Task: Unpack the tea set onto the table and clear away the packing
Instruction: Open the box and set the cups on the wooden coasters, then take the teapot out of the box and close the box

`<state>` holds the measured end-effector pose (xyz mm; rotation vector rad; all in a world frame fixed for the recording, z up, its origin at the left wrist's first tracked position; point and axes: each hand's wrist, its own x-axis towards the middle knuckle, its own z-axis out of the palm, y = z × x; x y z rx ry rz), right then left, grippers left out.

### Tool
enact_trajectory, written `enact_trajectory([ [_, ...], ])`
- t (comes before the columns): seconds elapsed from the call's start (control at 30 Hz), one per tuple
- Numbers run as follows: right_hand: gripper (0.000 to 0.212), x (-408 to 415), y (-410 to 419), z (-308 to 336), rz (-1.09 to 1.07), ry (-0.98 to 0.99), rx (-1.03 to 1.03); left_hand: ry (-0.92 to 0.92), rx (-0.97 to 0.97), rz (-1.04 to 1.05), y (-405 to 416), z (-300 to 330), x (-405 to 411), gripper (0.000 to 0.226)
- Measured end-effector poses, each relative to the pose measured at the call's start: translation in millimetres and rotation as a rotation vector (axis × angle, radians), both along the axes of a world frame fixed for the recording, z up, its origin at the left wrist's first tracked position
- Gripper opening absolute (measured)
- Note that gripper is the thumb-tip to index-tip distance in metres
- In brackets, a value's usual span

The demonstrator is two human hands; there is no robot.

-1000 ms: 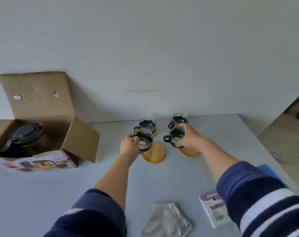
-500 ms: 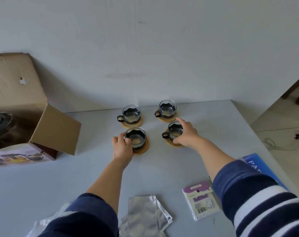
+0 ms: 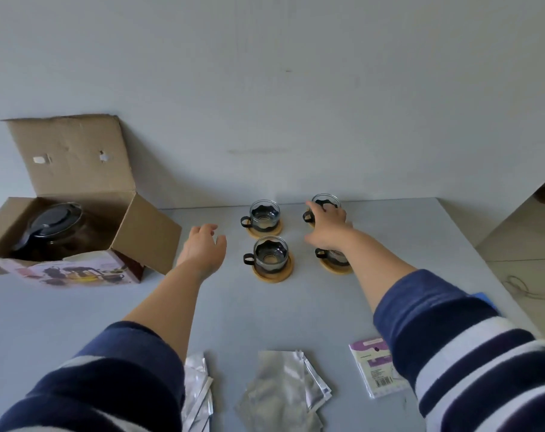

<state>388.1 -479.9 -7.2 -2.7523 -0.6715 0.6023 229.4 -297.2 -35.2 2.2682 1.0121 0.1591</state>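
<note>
Several glass cups with black holders stand on round bamboo coasters at the table's back middle. My left hand [image 3: 204,244] hovers open, left of the front left cup [image 3: 270,254] and apart from it. The back left cup [image 3: 264,215] stands free. My right hand [image 3: 328,226] reaches over the front right cup [image 3: 335,260], partly hiding it, and its fingers curl on the rim of the back right cup [image 3: 325,201]. A dark-lidded glass teapot [image 3: 52,226] lies inside the open cardboard box [image 3: 77,169] at the left.
Silver foil bags [image 3: 283,388] lie near the front edge, with more foil bags [image 3: 199,391] beside my left sleeve. A purple and white packet [image 3: 374,366] lies at front right, a blue item [image 3: 483,299] behind my right arm. The table's right edge [image 3: 470,244] drops to the floor.
Both hands let go of the front cups, which now sit on their coasters. My left hand drew back to the left and opened; my right hand moved to the back right cup.
</note>
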Motion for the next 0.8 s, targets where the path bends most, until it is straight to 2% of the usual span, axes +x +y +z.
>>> enact_trajectory([
  [0.17, 0.063, -49.5, 81.6, 12.3, 0.207, -0.01, 0.039, 0.06, 0.139, 0.071, 60.0, 30.2, -47.3, 0.045],
  [0.23, 0.062, -75.4, 112.4, 18.0, 0.26, 0.018, 0.089, 0.087, 0.192, 0.122, 85.7, 37.0, -69.7, 0.045],
  [0.33, 0.055, -115.0, 158.8, 24.1, 0.305, 0.095, 0.209, 0.12, 0.295, 0.179, 127.3, 43.7, -105.2, 0.046],
  [0.53, 0.037, -190.8, 255.8, 26.6, 0.366, 0.056, 0.348, 0.125, 0.394, 0.206, 214.3, 39.9, -175.8, 0.056],
  [0.6, 0.033, -209.9, 285.6, 25.0, 0.364, -0.014, 0.359, 0.127, 0.375, 0.191, 239.8, 32.2, -191.9, 0.07],
  [0.7, 0.026, -232.4, 329.2, 18.6, 0.363, -0.121, 0.305, 0.121, 0.264, 0.135, 266.3, 14.8, -211.4, 0.107],
  [0.73, 0.024, -240.3, 343.3, 16.3, 0.352, -0.112, 0.302, 0.124, 0.221, 0.115, 270.9, 8.4, -216.4, 0.117],
  [0.8, 0.028, -254.9, 370.7, 12.1, 0.268, 0.032, 0.332, 0.092, 0.12, 0.094, 276.1, -4.3, -222.5, 0.126],
])
